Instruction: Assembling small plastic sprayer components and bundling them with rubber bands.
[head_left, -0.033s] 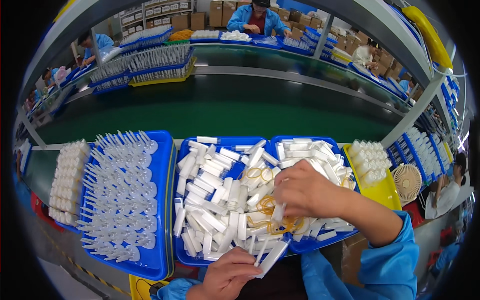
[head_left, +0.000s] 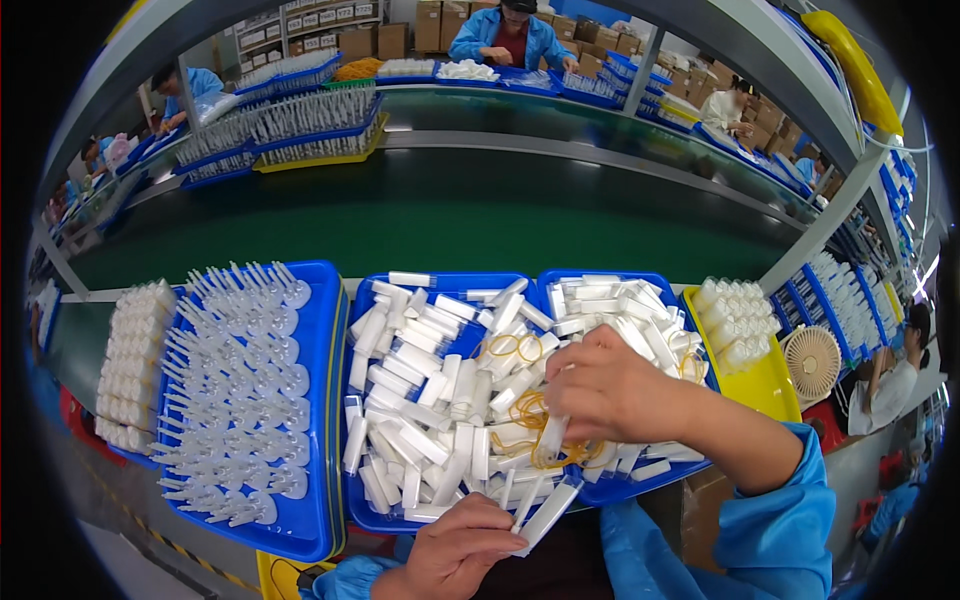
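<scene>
My left hand (head_left: 465,545), low in the middle, is closed on a flat white packet (head_left: 548,518). A thin white stick (head_left: 526,500) stands beside the packet at the same fingertips. Over the seam between two blue trays, my right hand (head_left: 615,385) has its fingers curled down in a pinch on a small translucent white piece (head_left: 553,438). Right under that piece lie tangled yellow rubber bands (head_left: 530,412). Many similar white packets (head_left: 410,435) are heaped in the middle blue tray (head_left: 348,492). More white packets (head_left: 615,300) fill the blue tray (head_left: 600,492) to its right.
On the left, a blue tray (head_left: 322,400) holds rows of clear pieces with thin stems (head_left: 235,400), beside stacked white cups (head_left: 135,365). A yellow tray (head_left: 765,385) with clear cups and a small fan (head_left: 812,362) stand right. A green belt (head_left: 450,210) runs beyond; co-workers sit across it.
</scene>
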